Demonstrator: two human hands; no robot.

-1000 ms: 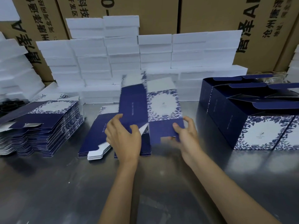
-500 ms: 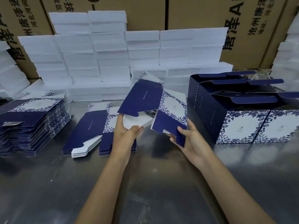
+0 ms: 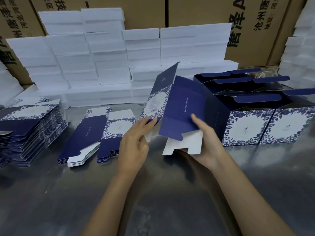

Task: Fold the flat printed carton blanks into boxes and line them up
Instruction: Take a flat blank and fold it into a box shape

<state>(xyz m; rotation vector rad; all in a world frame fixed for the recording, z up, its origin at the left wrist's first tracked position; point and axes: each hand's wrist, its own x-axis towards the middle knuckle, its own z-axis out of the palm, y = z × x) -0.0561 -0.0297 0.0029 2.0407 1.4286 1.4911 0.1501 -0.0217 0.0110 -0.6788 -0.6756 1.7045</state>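
Observation:
I hold one navy and floral carton blank (image 3: 180, 106) up off the metal table, half opened into a sleeve, its white bottom flaps hanging down. My left hand (image 3: 134, 142) pinches the lower edge of its floral panel. My right hand (image 3: 206, 142) grips the navy panel, thumb on its front and fingers behind. A small pile of flat blanks (image 3: 95, 133) lies left of my hands, and a taller stack of blanks (image 3: 29, 130) sits at the far left. Folded open-topped boxes (image 3: 255, 116) stand in rows at the right.
White foam blocks (image 3: 105, 62) are stacked along the back, with more foam blocks (image 3: 300, 57) at the right edge. Brown shipping cartons (image 3: 201, 12) form a wall behind them. The steel table (image 3: 153, 193) shows bare in front of me.
The blank has been lifted from the pile, turned and opened up from flat. Both hands have shifted right with it, closer to the folded boxes.

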